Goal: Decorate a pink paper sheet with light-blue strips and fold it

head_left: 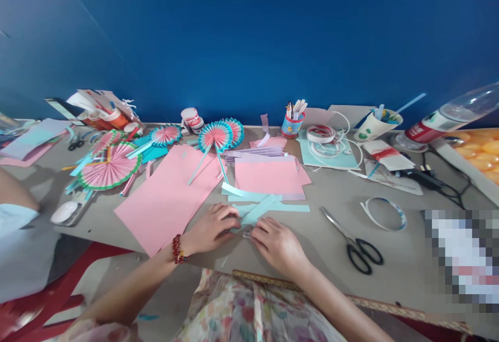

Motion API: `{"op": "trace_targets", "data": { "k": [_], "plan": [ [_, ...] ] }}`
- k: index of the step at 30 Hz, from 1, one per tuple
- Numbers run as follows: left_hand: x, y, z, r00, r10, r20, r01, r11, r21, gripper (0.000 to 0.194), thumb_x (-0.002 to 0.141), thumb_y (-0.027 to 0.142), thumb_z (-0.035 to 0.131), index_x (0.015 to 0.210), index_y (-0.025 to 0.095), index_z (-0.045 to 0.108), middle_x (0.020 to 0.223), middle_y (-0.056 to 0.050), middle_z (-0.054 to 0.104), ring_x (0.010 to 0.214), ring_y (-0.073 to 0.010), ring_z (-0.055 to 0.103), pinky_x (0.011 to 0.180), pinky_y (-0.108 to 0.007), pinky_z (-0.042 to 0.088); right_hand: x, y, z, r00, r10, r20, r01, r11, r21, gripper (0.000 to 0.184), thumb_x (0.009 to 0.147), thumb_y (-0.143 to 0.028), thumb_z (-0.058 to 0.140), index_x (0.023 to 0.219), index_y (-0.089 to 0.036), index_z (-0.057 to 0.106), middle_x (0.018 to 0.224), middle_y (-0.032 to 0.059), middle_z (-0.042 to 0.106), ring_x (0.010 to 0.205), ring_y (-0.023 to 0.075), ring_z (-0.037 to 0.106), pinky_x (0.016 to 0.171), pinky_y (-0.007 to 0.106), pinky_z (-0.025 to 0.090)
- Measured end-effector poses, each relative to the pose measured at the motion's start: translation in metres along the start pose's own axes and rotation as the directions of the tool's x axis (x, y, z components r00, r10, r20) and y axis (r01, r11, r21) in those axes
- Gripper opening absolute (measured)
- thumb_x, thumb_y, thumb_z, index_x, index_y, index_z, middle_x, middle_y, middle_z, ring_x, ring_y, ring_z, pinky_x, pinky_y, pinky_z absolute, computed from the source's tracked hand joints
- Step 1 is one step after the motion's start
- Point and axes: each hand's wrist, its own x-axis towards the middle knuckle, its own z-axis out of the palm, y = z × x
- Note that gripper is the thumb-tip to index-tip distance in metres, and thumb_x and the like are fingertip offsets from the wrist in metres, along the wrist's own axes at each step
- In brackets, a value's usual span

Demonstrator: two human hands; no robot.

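My left hand (212, 229) rests low over the table with its fingers curled in, closed at the near end of a light blue paper strip (260, 208). The strip slants away over other light blue strips (295, 208). Facing it from the right, my right hand (277, 243) is also closed, fingertips bent down to the tabletop. A small whitish piece (246, 234) shows at its thumb and fingertips, too small to name. Just beyond the hands lie pink paper sheets (266, 174) and a large pink sheet (163, 196).
Black-handled scissors (356, 246) lie open at right, near a coiled strip (385, 214). Folded paper fans (215, 138) and a pen cup (292, 125) stand at the back by the blue wall. A plastic bottle (432, 123) leans far right. Another person's arm (17, 191) is at left.
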Motion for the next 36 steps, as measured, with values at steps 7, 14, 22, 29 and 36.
{"op": "trace_targets", "data": {
  "k": [7, 14, 22, 29, 36],
  "plan": [
    [0.006, 0.000, -0.006, 1.000, 0.002, 0.022, -0.001, 0.998, -0.055, 0.015, 0.101, 0.030, 0.051, 0.106, 0.023, 0.063, 0.116, -0.006, 0.058, 0.108, -0.0218, 0.054, 0.095, -0.035, 0.041, 0.001, 0.000, -0.001, 1.000, -0.006, -0.005, 0.006, 1.000, -0.001, 0.013, 0.094, -0.018, 0.058, 0.082, -0.021, 0.063, 0.086, 0.0032, 0.062, 0.085, 0.0177, 0.056, 0.072, 0.028, 0.042],
    [0.013, -0.004, -0.003, 0.999, 0.041, 0.016, -0.041, 0.999, -0.024, 0.013, 0.100, 0.030, 0.053, 0.102, 0.023, 0.064, 0.113, -0.005, 0.059, 0.105, -0.0211, 0.054, 0.094, -0.035, 0.041, 0.001, 0.001, 0.001, 1.000, 0.005, 0.000, -0.005, 1.000, 0.009, 0.013, 0.093, -0.018, 0.060, 0.080, -0.021, 0.061, 0.086, 0.0027, 0.062, 0.085, 0.0176, 0.057, 0.072, 0.028, 0.041],
    [0.011, -0.004, -0.003, 0.999, 0.028, 0.044, -0.028, 1.000, -0.006, 0.012, 0.099, 0.031, 0.056, 0.105, 0.023, 0.062, 0.115, -0.005, 0.057, 0.108, -0.0221, 0.052, 0.097, -0.036, 0.039, 0.001, 0.002, 0.001, 1.000, -0.001, 0.010, 0.001, 1.000, 0.010, 0.012, 0.092, -0.018, 0.060, 0.081, -0.021, 0.060, 0.087, 0.0027, 0.062, 0.084, 0.0180, 0.056, 0.071, 0.028, 0.040],
    [0.010, -0.001, -0.003, 0.999, 0.012, 0.051, -0.012, 1.000, -0.002, 0.020, 0.097, 0.040, 0.059, 0.105, 0.022, 0.059, 0.116, -0.006, 0.056, 0.111, -0.0239, 0.050, 0.098, -0.037, 0.039, 0.002, 0.002, 0.001, 1.000, -0.013, 0.004, 0.013, 1.000, 0.011, 0.011, 0.092, -0.017, 0.060, 0.081, -0.020, 0.060, 0.086, 0.0029, 0.062, 0.083, 0.0178, 0.055, 0.071, 0.028, 0.040],
    [0.008, -0.001, 0.000, 0.999, 0.008, 0.046, -0.009, 1.000, 0.020, 0.034, 0.093, 0.054, 0.059, 0.106, 0.023, 0.058, 0.118, -0.007, 0.056, 0.113, -0.0259, 0.050, 0.097, -0.038, 0.038, 0.002, 0.001, -0.001, 1.000, -0.010, 0.008, 0.010, 1.000, 0.002, 0.010, 0.092, -0.018, 0.061, 0.082, -0.020, 0.060, 0.085, 0.0029, 0.062, 0.085, 0.0181, 0.056, 0.071, 0.028, 0.040]
  ]
}}
